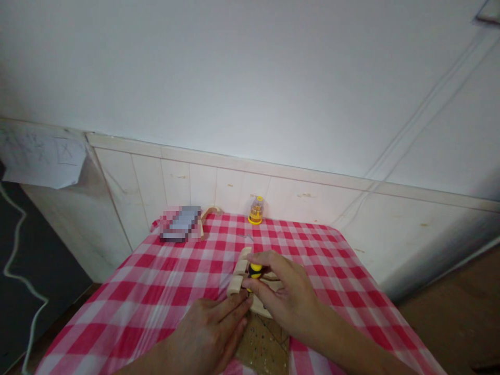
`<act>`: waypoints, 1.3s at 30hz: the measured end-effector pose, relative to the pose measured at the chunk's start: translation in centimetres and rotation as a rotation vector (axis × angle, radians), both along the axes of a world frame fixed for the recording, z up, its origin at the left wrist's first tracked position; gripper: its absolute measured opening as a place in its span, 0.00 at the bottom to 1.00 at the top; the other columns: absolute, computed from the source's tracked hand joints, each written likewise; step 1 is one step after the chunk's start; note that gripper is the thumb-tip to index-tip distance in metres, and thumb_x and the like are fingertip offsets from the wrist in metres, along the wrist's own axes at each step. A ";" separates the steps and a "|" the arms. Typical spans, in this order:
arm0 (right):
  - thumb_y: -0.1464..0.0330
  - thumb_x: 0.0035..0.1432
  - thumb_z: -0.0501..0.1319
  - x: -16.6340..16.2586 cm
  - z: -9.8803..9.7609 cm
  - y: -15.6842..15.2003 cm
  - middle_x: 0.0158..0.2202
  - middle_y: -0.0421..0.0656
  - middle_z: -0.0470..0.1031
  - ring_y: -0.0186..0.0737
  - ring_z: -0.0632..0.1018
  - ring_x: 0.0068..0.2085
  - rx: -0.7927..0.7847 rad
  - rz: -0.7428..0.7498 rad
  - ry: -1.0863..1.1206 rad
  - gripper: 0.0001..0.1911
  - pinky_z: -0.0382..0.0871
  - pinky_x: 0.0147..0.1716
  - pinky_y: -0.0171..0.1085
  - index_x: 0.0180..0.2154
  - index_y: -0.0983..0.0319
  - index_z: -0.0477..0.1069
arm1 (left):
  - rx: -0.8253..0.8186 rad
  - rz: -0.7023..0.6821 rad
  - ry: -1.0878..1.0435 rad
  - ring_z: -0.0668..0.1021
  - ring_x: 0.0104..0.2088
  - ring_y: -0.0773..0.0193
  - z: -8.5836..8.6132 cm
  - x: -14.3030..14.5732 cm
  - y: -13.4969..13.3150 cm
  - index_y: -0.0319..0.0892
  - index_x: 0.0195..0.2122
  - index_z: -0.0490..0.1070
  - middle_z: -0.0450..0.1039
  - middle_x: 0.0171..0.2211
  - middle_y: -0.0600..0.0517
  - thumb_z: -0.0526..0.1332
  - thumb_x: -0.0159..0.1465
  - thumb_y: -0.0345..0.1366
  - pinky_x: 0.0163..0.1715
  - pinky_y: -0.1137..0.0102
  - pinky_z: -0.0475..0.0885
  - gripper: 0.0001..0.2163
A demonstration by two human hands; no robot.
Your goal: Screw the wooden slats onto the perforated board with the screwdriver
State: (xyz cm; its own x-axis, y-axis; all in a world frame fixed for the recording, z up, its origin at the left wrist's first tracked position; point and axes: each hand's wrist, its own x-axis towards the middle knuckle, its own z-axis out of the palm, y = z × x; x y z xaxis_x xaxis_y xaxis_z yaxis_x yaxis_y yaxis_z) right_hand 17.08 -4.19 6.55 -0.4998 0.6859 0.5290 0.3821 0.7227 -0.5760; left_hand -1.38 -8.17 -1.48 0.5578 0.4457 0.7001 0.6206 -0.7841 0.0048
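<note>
My right hand (287, 291) is closed around a short yellow-and-black screwdriver (255, 270), which stands roughly upright over pale wooden pieces. Beside it, my left hand (213, 328) has its fingers together, gripping the near edge of a curved, light wooden piece (235, 285) close to the driver's tip. The tip itself and any screw under it are hidden by the fingers. Part of the wooden work shows below my right palm. Underneath lies a brown board (263, 344) marked with small holes and lines.
The table has a red-and-white checked cloth (156, 291). Toward the back are a blurred-out phone-like object (180, 224), a curved wooden strip (207, 216), small metal bits (247, 236) and a yellow-capped bottle (255, 211). A wall (297, 192) stands behind; a white cable (17, 271) hangs at left.
</note>
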 end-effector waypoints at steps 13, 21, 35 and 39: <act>0.73 0.58 0.67 -0.2 0.5 -0.1 0.37 0.40 0.79 0.40 0.80 0.37 0.003 -0.025 -0.014 0.12 0.73 0.36 0.37 0.43 0.57 0.70 | 0.004 0.007 -0.008 0.84 0.41 0.58 -0.5 0.0 0.0 0.33 0.51 0.70 0.81 0.45 0.42 0.51 0.69 0.27 0.27 0.70 0.81 0.13; 0.72 0.59 0.66 -0.1 0.1 0.2 0.39 0.40 0.78 0.39 0.80 0.38 0.008 -0.026 -0.011 0.14 0.73 0.37 0.36 0.46 0.56 0.69 | 0.061 0.032 0.062 0.83 0.45 0.57 -0.5 -0.1 -0.1 0.34 0.51 0.70 0.81 0.46 0.44 0.50 0.70 0.27 0.26 0.70 0.80 0.13; 0.73 0.59 0.66 -0.1 0.4 0.3 0.39 0.40 0.79 0.38 0.80 0.38 0.009 0.000 0.009 0.14 0.73 0.38 0.35 0.46 0.56 0.70 | 0.105 0.062 -0.046 0.84 0.36 0.59 -0.2 -0.2 -0.3 0.32 0.51 0.70 0.82 0.43 0.42 0.54 0.69 0.28 0.27 0.68 0.81 0.12; 0.73 0.60 0.66 -0.2 0.6 0.2 0.39 0.40 0.79 0.38 0.80 0.38 0.003 0.001 0.002 0.14 0.73 0.38 0.35 0.47 0.56 0.71 | 0.092 0.064 -0.032 0.84 0.35 0.59 -0.3 -0.2 -0.1 0.32 0.52 0.69 0.82 0.44 0.42 0.54 0.69 0.28 0.28 0.68 0.82 0.13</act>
